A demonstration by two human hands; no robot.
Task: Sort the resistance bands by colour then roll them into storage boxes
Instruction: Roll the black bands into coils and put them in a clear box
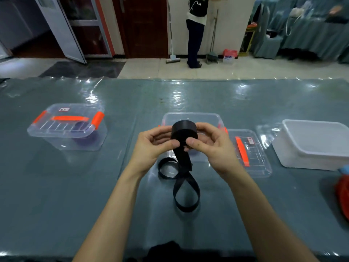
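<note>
Because the black band (184, 130) looks soft, light and springy, we judge its roll would loosen if released. Our left hand (151, 146) and right hand (211, 146) each pinch it in a tight grip at 9 and 3 o'clock, with the loose tail trailing to the counter (75, 186) at 6 o'clock.

Beyond the table (56, 186) lie a pale tiled floor (245, 70), a dark wooden door (145, 25) and a white wall (232, 21)

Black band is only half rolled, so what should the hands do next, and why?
Probably turn the roll to wind in more tail. The left hand and right hand both pinch it, but a loose tail hangs down and loops on the table, so it seems not ready for the open box.
</note>
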